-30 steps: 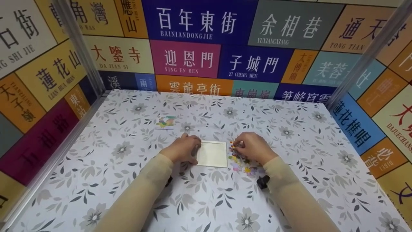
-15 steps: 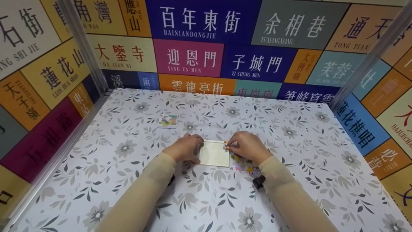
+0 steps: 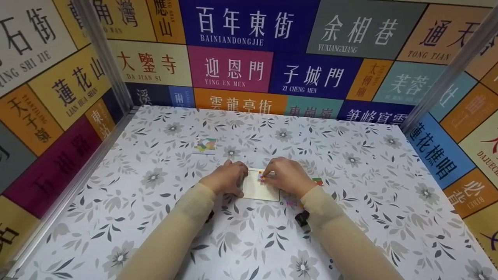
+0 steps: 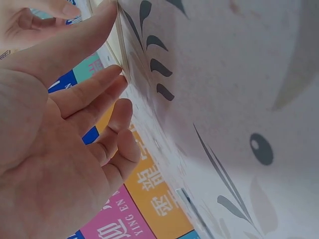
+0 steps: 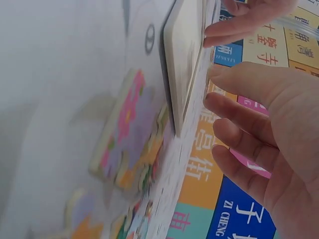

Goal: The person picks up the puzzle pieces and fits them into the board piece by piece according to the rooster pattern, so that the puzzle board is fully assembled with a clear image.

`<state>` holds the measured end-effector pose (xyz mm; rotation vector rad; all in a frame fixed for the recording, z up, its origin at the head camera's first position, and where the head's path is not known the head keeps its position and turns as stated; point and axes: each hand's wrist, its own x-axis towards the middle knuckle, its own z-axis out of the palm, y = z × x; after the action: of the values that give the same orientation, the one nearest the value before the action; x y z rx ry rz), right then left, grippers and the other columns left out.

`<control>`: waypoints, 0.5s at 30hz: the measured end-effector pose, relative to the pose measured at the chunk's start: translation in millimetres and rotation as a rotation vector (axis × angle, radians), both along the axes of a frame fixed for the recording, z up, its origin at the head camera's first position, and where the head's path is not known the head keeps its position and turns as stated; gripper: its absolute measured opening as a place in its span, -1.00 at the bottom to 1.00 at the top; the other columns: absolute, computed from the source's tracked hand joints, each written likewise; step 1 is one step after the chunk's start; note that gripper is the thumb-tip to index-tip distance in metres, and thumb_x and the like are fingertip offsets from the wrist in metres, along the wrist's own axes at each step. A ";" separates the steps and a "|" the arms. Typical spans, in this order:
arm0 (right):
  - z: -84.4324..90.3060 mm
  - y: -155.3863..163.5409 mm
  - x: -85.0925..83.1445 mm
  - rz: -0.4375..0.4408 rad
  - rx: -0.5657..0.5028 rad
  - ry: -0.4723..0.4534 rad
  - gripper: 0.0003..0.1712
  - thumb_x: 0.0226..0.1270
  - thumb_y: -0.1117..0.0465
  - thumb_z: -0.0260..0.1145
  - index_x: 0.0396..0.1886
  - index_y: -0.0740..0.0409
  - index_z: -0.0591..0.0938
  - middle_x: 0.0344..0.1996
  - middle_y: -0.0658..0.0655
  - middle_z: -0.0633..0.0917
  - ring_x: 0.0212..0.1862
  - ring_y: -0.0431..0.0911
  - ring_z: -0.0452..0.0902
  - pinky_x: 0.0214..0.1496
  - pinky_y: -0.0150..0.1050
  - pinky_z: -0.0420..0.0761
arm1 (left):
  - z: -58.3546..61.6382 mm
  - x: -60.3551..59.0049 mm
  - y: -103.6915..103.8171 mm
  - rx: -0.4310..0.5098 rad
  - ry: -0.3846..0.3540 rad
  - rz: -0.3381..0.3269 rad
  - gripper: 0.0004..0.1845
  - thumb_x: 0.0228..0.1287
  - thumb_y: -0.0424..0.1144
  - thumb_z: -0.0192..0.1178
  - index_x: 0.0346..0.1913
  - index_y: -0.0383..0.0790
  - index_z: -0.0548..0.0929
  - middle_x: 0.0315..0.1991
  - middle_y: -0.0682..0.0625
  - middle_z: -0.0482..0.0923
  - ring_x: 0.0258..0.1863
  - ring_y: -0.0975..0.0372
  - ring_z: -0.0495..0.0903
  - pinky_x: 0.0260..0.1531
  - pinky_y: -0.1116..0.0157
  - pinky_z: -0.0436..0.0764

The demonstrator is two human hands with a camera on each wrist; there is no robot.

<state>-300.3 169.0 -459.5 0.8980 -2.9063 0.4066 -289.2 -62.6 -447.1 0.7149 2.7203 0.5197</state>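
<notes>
Right hand (image 3: 286,179) slid onto tray (image 3: 256,190) — piece (image 3: 263,178) seemingly pinched near its far edge.

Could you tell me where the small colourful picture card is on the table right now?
In the head view the picture card lies on the floral table, beyond the left hand, towards the back wall.

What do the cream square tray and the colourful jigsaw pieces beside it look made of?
The cream square tray looks like matt cardboard, possibly thin wood: thick rounded edge with a raised rim. The colourful jigsaw pieces look like printed card or thin wood: flat, pale edges.
</notes>
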 end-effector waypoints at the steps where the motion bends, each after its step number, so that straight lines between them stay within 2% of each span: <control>1: -0.7 -2.2 -0.2 0.005 0.000 -0.001 -0.91 0.28 0.05 0.53 -0.27 -0.11 0.88 -0.24 -0.07 0.78 -0.12 -0.10 0.69 -0.05 -0.09 0.70 | 0.3 0.3 0.3 -0.002 0.001 -0.002 -0.30 0.02 -0.22 0.62 0.27 -0.26 0.62 0.36 -0.06 0.52 0.32 -0.09 0.43 0.32 0.02 0.49; 9: -4.9 -15.7 0.0 0.050 0.010 -0.011 -0.92 0.28 0.18 0.50 -0.27 -0.05 0.87 -0.26 -0.05 0.78 -0.12 -0.05 0.69 -0.03 -0.07 0.67 | -1.0 -0.5 0.3 -0.007 -0.002 0.005 -0.29 0.00 -0.22 0.63 0.26 -0.25 0.62 0.34 -0.06 0.53 0.27 -0.05 0.46 0.30 0.03 0.50; 15: -6.1 -21.1 -2.6 0.037 -0.020 -0.011 -0.90 0.23 0.21 0.52 -0.26 -0.06 0.86 -0.24 -0.05 0.77 -0.11 -0.05 0.69 -0.01 -0.07 0.67 | -0.8 -0.5 0.0 0.000 0.027 -0.023 -0.31 -0.03 -0.22 0.65 0.21 -0.29 0.64 0.29 -0.09 0.56 0.20 -0.07 0.48 0.22 0.01 0.54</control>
<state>-302.9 147.9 -465.6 0.9509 -2.8940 0.4435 -289.8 -62.6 -447.9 0.7574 2.7340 0.5077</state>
